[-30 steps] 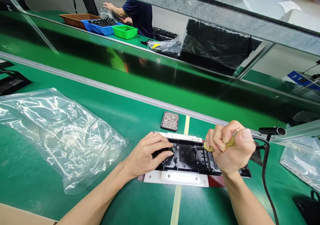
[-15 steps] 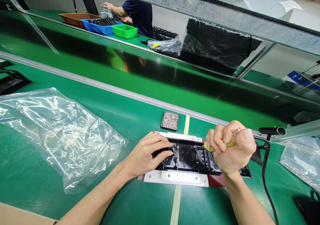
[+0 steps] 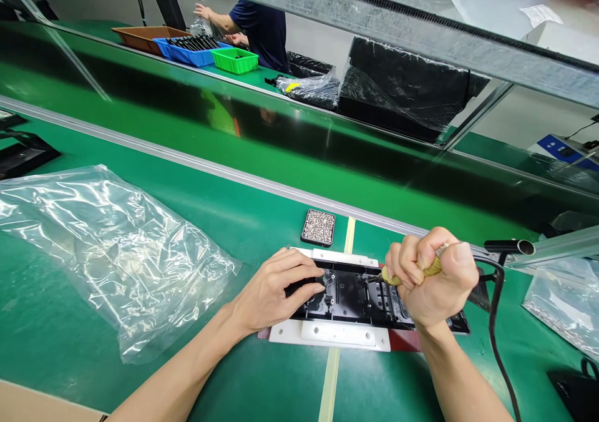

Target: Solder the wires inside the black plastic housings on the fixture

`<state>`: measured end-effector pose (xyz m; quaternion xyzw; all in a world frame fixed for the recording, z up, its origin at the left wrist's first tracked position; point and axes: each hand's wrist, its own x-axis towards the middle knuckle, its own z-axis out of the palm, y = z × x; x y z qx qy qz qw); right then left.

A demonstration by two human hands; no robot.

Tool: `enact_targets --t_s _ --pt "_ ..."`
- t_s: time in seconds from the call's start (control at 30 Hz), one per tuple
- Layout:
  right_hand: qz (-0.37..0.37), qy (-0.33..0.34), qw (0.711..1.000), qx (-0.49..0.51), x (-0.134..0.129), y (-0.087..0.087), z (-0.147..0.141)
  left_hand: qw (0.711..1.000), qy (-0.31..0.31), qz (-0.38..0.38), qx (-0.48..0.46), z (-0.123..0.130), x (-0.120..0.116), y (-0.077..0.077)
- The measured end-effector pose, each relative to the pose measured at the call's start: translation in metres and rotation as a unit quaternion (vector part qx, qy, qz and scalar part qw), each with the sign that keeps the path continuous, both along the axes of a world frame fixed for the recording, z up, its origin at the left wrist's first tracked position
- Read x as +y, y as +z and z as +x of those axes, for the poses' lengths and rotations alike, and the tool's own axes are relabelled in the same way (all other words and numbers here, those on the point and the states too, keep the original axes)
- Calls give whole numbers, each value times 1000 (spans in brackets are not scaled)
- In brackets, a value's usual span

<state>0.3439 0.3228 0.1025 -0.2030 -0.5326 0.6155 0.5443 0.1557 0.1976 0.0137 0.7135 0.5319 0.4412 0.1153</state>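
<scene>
A long black plastic housing [image 3: 344, 294] with ribs and small posts lies in a white fixture [image 3: 344, 333]. At its left end rests my left hand [image 3: 281, 284], thumb and fingers apart over the part; whether a small piece sits under the fingertips is hidden. My right hand [image 3: 433, 278] is wrapped around a screwdriver [image 3: 392, 276] with a yellowish handle. Its dark shaft points left and down onto the middle of the housing. Just behind the fixture stands a small square black tray [image 3: 318, 227] full of tiny metal screws.
A clear plastic bag [image 3: 140, 253] is spread on the green bench at left. To the right are a metal tube [image 3: 510, 246], a black cable [image 3: 496, 322] and another clear bag [image 3: 564, 297]. Across the green belt, a person [image 3: 262, 32] works beside blue [image 3: 187, 53] and green bins [image 3: 235, 60].
Both hands, the screwdriver and the housing stay in nearly the same place. Only a very slight shift of the view shows.
</scene>
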Motion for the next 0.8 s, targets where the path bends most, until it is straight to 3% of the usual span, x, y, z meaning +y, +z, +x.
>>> enact_targets --t_s 0.63,0.8 --pt "-11 -6 1000 -7 2 -2 0 1000 3 -2 6 -1 1 -4" --pt "3 42 999 -8 9 -4 7 1000 3 0 4 -2 2 -5"
